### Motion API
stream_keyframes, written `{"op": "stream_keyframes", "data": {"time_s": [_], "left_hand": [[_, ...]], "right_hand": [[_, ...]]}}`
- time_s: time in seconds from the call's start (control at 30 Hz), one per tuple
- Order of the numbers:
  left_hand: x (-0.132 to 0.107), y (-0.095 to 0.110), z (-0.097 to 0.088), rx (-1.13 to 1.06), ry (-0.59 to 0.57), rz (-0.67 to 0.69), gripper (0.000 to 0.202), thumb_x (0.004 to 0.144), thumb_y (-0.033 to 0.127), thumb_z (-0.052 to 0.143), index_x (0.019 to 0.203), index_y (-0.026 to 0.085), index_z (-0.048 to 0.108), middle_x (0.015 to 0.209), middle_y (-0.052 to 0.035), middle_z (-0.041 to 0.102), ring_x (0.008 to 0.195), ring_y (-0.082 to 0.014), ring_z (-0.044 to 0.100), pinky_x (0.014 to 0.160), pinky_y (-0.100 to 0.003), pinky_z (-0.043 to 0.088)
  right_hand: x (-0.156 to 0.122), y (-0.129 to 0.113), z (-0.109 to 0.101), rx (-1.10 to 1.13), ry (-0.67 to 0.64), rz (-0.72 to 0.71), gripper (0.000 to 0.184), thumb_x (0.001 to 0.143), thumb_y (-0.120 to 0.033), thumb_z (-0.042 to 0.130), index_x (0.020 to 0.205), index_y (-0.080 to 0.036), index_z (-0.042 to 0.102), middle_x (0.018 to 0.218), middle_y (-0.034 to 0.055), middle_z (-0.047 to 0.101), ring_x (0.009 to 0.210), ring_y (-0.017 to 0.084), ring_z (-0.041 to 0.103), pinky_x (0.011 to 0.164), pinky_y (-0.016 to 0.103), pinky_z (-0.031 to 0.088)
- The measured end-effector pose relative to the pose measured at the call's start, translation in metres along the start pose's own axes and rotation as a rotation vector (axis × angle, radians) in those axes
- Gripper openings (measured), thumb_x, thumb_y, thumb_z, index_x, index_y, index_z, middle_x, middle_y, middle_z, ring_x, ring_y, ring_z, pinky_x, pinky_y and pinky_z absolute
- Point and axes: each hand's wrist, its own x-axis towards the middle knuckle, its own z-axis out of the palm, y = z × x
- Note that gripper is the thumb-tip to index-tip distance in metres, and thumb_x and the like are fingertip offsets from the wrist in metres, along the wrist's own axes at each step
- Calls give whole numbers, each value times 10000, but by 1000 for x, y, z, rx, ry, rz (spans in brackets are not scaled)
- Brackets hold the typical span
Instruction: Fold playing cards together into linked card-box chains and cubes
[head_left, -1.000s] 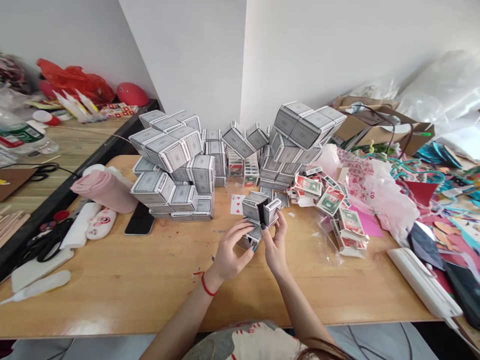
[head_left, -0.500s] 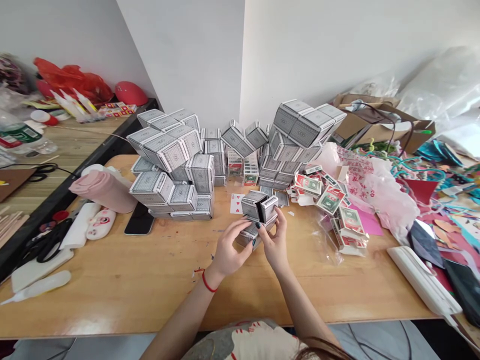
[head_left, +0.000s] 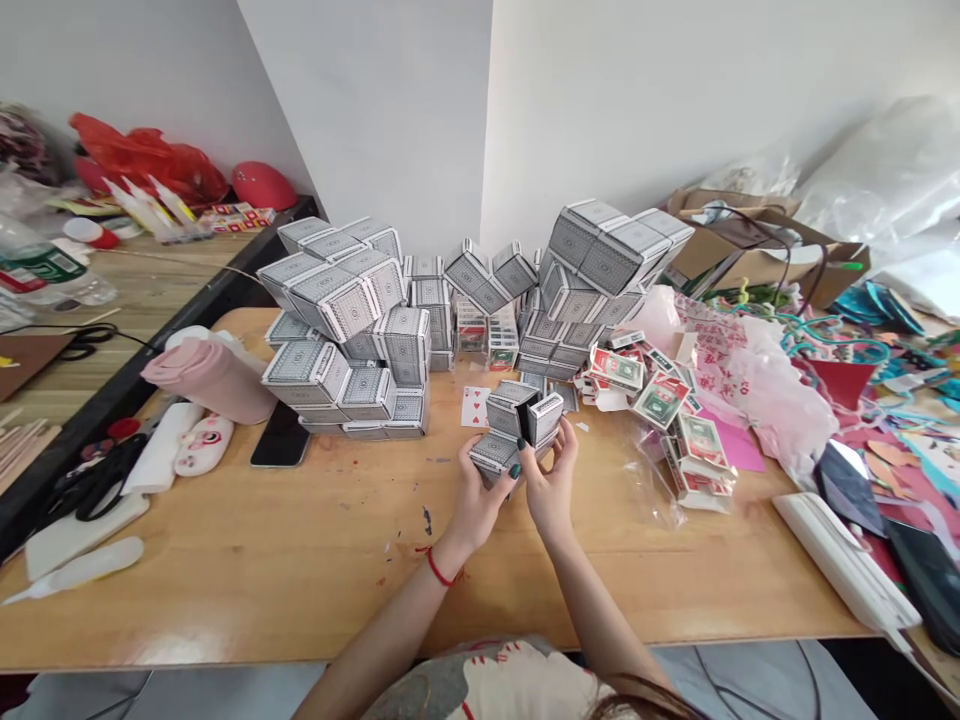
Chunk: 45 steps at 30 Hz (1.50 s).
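Between my hands is a small block of grey patterned playing-card boxes [head_left: 511, 408] joined together, with a dark gap between two upper boxes. My left hand [head_left: 480, 500] is closed around the lower left box, thumb at its front. The fingers of my right hand [head_left: 551, 485] grip the tilted box [head_left: 545, 418] on the right side. A playing card [head_left: 475, 407] with red hearts lies just behind on the table. Larger stacks of the same grey boxes stand at the left [head_left: 330, 375] and right [head_left: 592, 270], with a middle section [head_left: 480, 275] between them.
Red and green card packs [head_left: 664, 400] lie in a heap to the right, near a plastic bag [head_left: 742, 370]. A white glue gun-like device [head_left: 844, 560] rests at the right edge. Left are a phone [head_left: 280, 437], a pink cup [head_left: 214, 375] and black scissors [head_left: 109, 480].
My left hand has shifted right and now wraps the lower left box from its side, exposing its top. My right hand stays on the right box, its fingers slightly lower.
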Motion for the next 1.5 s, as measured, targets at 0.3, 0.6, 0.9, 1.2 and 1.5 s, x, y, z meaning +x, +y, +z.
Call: {"op": "stream_keyframes", "data": {"time_s": [0.3, 0.6, 0.9, 1.2, 1.5], "left_hand": [[2, 2, -2, 36, 84, -16, 492, 780, 241, 514, 1201, 213, 259, 1240, -107, 491, 1102, -184, 518, 923, -354, 430], [10, 3, -11, 20, 105, 36, 478, 761, 196, 507, 1208, 217, 340, 1151, -67, 547, 1036, -196, 545, 859, -338, 456], [12, 3, -23, 364, 55, 128, 322, 865, 258, 412, 1178, 201, 463, 1183, -83, 528, 1037, -182, 529, 866, -318, 437], [12, 12, -25, 382, 15, 168, 360, 922, 386, 291, 1062, 219, 577, 1080, -65, 560, 1061, -175, 509, 941, -315, 394], [16, 11, -27, 474, -12, 203, 302, 913, 334, 353, 1083, 223, 576, 1104, -67, 554, 1073, -183, 493, 948, -327, 369]], "right_hand": [[-3, 11, -3, 5, -26, -4, 685, 734, -354, 616, 1325, -237, 291, 1394, 136, 273, 1298, 268, 288, 898, 431, 467], [-7, 15, -1, 123, -141, 56, 889, 665, -362, 689, 1384, -234, 183, 1419, 135, 281, 1297, 246, 319, 991, 443, 383], [-14, 5, -5, 285, -282, 211, 1064, 600, -323, 755, 1407, -335, 63, 1455, 123, 216, 1108, 244, 540, 879, 443, 480], [-11, -1, -4, 315, -258, 255, 979, 634, -300, 718, 1402, -327, 112, 1340, 99, 417, 1034, 223, 580, 847, 420, 493], [-13, -7, -2, 334, -256, 261, 880, 636, -223, 661, 1369, -298, 179, 1265, 72, 479, 934, 181, 596, 806, 360, 497]]}}
